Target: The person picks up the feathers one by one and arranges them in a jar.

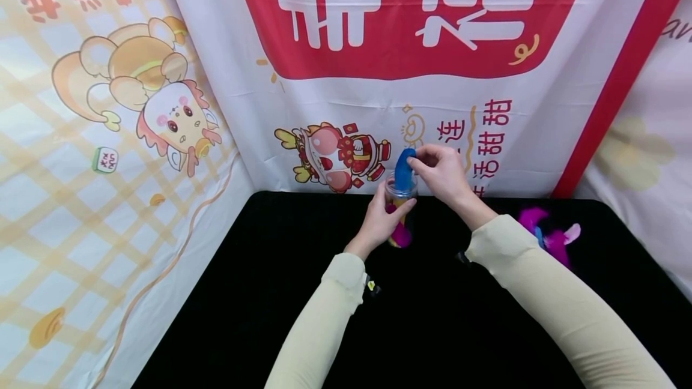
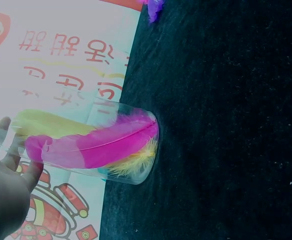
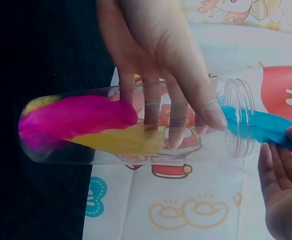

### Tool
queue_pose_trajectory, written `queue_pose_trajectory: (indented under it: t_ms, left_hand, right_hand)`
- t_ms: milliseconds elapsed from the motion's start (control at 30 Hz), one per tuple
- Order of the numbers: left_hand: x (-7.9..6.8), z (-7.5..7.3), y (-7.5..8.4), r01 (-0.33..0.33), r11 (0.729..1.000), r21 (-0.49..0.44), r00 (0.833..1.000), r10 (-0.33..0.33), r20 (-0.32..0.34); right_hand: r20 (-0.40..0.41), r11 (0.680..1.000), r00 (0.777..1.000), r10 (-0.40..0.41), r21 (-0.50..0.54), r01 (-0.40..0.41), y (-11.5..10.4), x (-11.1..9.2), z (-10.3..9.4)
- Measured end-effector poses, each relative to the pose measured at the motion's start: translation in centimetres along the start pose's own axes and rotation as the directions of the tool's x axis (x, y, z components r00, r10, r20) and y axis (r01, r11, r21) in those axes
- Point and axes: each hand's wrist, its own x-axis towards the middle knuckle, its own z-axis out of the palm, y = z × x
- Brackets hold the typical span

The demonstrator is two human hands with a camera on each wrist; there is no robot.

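Your left hand [image 1: 382, 215] is wrapped round the jar [image 3: 206, 150], fingers on one side and thumb on the other, just below the neck. The jar stands upright, a tall, clear, straight-sided cylinder with a ridged screw neck and an uncovered mouth. You have it over the far part of the black worktop [image 1: 303, 293], in front of the printed backdrop [image 1: 411, 65]; I cannot tell whether its base touches down.

Your right hand [image 1: 440, 173] has thumb and fingertips pinched on the upper end of the blue feather [image 3: 258, 126], above the mouth. That feather is a bright, even blue, smooth and slim, with a slight bend; its lower end is already inside the neck.

Through the wall you can see the magenta feather [image 2: 96, 147], broad and vivid, with a thin quill line down its middle, a rounded upper end that curls over, and loose fluff at the base. The yellow feather [image 3: 116, 140] leans beside it, partly covered by it, with its own pale, wispy fluff at the bottom.

Well to the right of the jar, loose feathers [image 1: 557, 242] in magenta, blue and pale pink lie on the worktop, close to your right sleeve [image 1: 562, 305].
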Motion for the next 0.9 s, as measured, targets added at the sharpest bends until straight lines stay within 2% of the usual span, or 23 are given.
queue_pose_trajectory:
  t_ms: [300,900]
  left_hand:
    - [0.14,-0.05,-0.24,-0.004,1.0,-0.018,1.0,0.005,0.014]
    - [0.06,-0.11,-0.25,-0.022,1.0,-0.005,1.0,0.022,0.01]
  right_hand:
    - [0.001,1.0,1.0,0.022,0.002,-0.022,0.13,-0.2,0.14]
    - [0.084,0.996,0.994,0.077,-0.045,-0.074,0.17,-0.72,-0.12]
